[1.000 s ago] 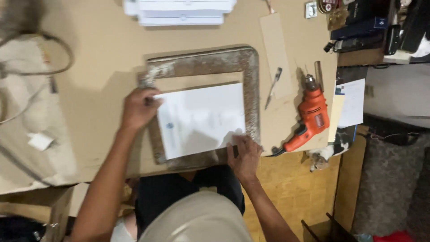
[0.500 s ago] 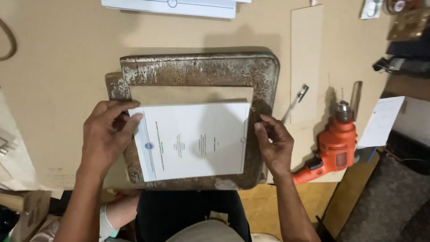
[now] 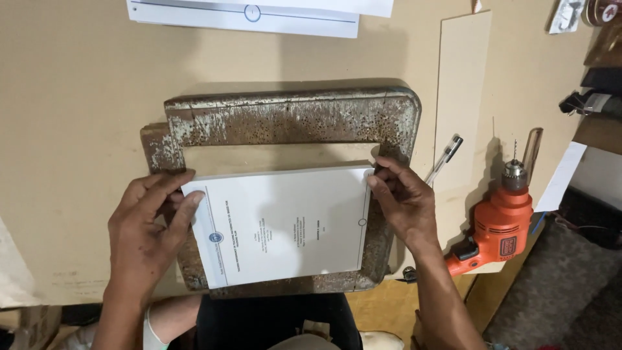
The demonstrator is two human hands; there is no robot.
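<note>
Rusty frame (image 3: pixel 291 120) rings paper stack (image 3: pixel 285 223); drill (image 3: pixel 499 227) right.

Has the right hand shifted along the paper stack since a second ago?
Yes. The right hand has gone from the stack's near corner to the far corner of the white paper stack, judged against the rusty metal frame.

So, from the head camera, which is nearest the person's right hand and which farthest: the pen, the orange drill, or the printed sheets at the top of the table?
1. Pen: just up and to the outer side of the right hand, lying on the table.
2. Orange drill: farther out on that same side, near the table edge.
3. Printed sheets: farthest, at the table's far edge, beyond the rusty metal frame.
</note>
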